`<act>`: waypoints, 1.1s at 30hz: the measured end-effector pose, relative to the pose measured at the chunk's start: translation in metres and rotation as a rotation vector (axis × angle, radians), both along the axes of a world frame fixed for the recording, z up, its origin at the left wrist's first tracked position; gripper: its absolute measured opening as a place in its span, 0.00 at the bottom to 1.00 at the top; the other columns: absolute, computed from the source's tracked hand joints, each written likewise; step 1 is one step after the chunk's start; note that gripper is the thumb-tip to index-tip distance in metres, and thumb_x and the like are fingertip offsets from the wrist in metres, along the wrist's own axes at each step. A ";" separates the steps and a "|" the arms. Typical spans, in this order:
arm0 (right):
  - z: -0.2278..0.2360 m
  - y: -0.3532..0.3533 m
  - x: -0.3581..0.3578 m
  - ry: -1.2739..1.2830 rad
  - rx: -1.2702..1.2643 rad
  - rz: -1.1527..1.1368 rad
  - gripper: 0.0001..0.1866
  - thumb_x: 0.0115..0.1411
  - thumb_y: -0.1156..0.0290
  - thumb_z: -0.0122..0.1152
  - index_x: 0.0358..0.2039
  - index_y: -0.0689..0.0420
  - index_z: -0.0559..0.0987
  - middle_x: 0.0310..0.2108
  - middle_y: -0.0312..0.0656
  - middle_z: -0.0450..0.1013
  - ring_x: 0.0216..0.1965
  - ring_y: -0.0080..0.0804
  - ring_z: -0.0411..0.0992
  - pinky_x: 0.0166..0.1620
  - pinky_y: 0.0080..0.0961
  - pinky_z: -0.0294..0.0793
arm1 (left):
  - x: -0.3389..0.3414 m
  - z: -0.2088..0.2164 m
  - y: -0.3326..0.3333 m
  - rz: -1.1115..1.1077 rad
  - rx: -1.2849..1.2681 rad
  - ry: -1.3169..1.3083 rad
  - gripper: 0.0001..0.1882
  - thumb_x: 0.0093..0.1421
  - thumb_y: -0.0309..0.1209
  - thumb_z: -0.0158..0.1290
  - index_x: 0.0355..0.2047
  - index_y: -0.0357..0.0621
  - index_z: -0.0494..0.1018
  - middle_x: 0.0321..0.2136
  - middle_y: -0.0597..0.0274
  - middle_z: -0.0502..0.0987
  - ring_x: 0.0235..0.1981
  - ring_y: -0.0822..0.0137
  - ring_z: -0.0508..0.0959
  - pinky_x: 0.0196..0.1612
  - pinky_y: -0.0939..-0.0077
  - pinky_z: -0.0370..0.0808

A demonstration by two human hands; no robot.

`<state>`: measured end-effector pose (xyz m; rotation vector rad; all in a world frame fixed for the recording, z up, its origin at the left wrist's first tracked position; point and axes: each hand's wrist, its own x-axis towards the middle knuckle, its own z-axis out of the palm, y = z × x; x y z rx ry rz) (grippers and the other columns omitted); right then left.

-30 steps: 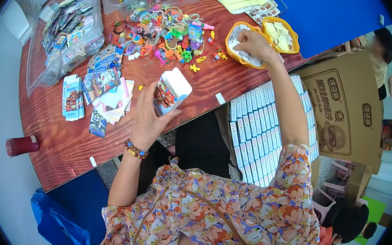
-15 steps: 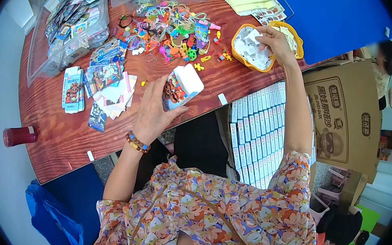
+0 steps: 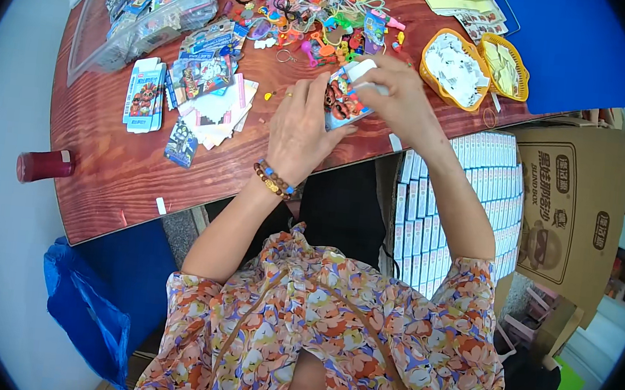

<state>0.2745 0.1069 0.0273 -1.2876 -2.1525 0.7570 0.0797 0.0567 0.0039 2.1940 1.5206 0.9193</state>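
My left hand (image 3: 300,130) wraps round a small blue-and-white cardboard box (image 3: 342,101) printed with red-brown cartoon figures, holding it tilted above the table's front edge. My right hand (image 3: 400,102) has its fingers bent closed at the box's upper end. A white piece (image 3: 362,70) shows by those fingertips; whether it is a paper slip or the box's flap I cannot tell. Right of the box, a yellow basket (image 3: 424,64) holds white paper slips. Left of my hands lie flattened blue boxes (image 3: 145,100) and a spread of cards (image 3: 215,114).
Small colourful toys and cords (image 3: 329,20) are heaped at the back. A clear bin (image 3: 89,53) of packets stands far left, a dark red cup (image 3: 46,165) near the left edge. A second yellow basket (image 3: 520,91) and a carton (image 3: 574,213) with rows of small boxes (image 3: 471,184) are right.
My right hand has come left from the yellow basket, where it held a white paper slip, to the small box's upper end. The whole view has shifted, too.
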 end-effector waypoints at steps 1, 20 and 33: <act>0.005 -0.001 0.001 -0.006 0.003 -0.013 0.09 0.57 0.71 0.66 0.37 0.62 0.84 0.54 0.41 0.73 0.49 0.27 0.73 0.49 0.25 0.73 | 0.000 -0.001 0.000 0.004 -0.014 -0.014 0.43 0.42 0.37 0.72 0.57 0.38 0.64 0.44 0.49 0.72 0.46 0.47 0.73 0.47 0.56 0.74; 0.000 0.114 0.252 -0.598 -0.014 -0.842 0.21 0.58 0.56 0.60 0.51 0.47 0.81 0.48 0.43 0.79 0.51 0.44 0.76 0.53 0.38 0.74 | -0.024 -0.013 -0.008 0.001 -0.134 -0.199 0.43 0.44 0.34 0.72 0.58 0.35 0.64 0.49 0.48 0.72 0.52 0.48 0.72 0.53 0.59 0.71; 0.020 0.085 0.226 0.099 0.239 -0.668 0.14 0.64 0.66 0.57 0.46 0.57 0.83 0.39 0.39 0.81 0.35 0.23 0.76 0.38 0.23 0.74 | -0.021 -0.007 -0.003 0.035 -0.035 -0.104 0.42 0.43 0.32 0.72 0.57 0.36 0.64 0.45 0.47 0.71 0.48 0.46 0.72 0.50 0.58 0.71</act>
